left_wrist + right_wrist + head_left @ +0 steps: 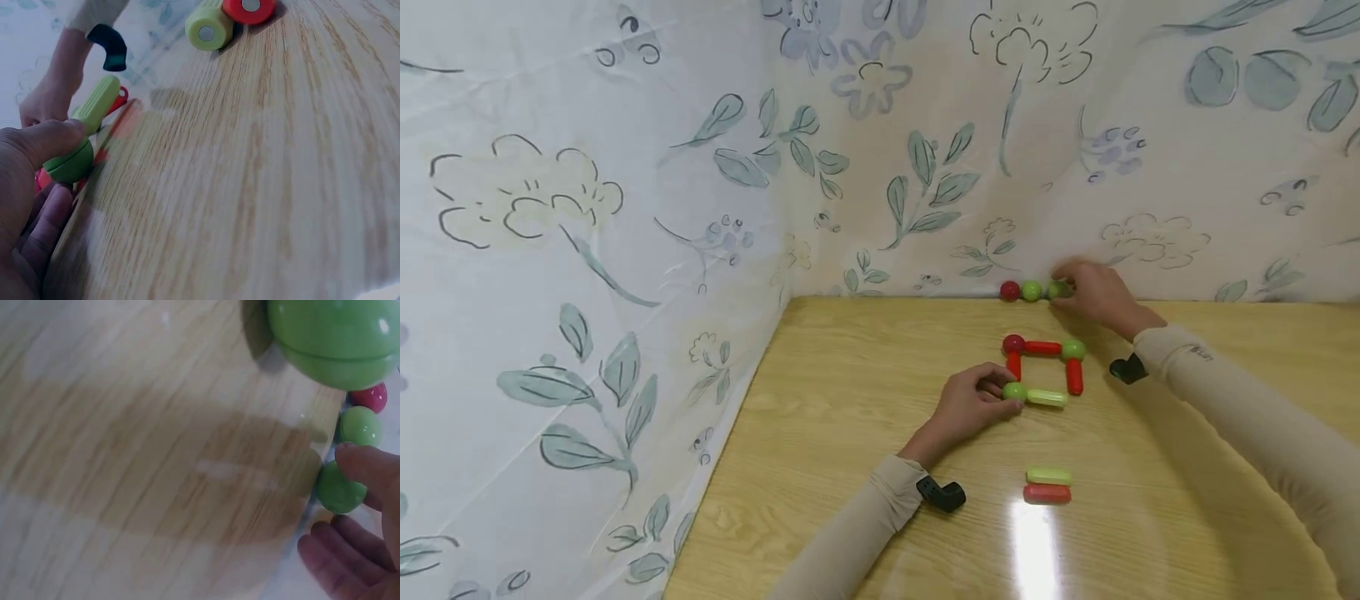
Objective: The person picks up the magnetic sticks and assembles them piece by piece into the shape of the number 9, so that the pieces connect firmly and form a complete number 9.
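My left hand (964, 410) pinches a green ball (1015, 392) at the near left corner of a frame of rods and balls. A yellow-green rod (1047, 398) extends rightward from that ball. Red rods (1042, 347) make up other sides, with a dark red ball (1013, 343) and another green ball (1073, 350) at the far corners. At the table's back edge my right hand (1099, 293) has thumb and fingers around a green ball (339, 489). Beside it sit a lighter green ball (1032, 290) and a red ball (1010, 291).
Nearer on the wooden table (820, 433) lie a loose yellow-green rod (1048, 476) and a red rod (1047, 494), side by side. Flower-patterned cloth (880, 167) rises along the table's back and left edges.
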Motion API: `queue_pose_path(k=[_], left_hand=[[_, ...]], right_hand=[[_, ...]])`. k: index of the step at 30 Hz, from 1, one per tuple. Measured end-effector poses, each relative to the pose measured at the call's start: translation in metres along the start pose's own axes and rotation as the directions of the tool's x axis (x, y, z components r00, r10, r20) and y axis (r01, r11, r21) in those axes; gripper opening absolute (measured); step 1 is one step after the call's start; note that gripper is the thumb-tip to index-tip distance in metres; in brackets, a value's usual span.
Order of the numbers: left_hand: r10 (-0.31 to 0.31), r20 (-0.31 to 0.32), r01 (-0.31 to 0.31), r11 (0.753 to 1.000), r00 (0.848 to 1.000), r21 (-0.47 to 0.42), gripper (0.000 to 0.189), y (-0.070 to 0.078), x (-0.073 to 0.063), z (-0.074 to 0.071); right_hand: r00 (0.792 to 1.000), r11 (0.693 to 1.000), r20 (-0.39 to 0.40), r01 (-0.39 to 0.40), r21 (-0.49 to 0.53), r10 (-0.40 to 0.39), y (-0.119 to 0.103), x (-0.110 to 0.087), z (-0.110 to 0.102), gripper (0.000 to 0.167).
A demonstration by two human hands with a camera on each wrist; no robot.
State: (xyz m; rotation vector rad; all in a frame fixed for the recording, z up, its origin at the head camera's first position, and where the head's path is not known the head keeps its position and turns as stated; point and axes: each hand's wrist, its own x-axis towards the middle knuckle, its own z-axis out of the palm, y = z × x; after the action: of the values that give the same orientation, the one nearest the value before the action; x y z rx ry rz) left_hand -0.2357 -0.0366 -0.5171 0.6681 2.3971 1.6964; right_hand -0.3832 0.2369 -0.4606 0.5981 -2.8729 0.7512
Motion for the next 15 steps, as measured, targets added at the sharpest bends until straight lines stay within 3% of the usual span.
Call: queue_pose_path(k=[6,15], left_hand=[[0.006,0.008,-0.007,1.000,1.000,0.016,0.030,0.004,0.001,0.002],[-0.008,-0.006,0.008,1.000,1.000,0.024,0.029,0.004,-0.001,0.000]], right_hand=[[0.999,0.999,-0.037,0.026,0.037,-0.025,0.004,-0.004,0.000,0.031],[0.997,0.998,-0.077,0.031,0.050,-0.027,0.000,-0.017,-0.007,0.029]])
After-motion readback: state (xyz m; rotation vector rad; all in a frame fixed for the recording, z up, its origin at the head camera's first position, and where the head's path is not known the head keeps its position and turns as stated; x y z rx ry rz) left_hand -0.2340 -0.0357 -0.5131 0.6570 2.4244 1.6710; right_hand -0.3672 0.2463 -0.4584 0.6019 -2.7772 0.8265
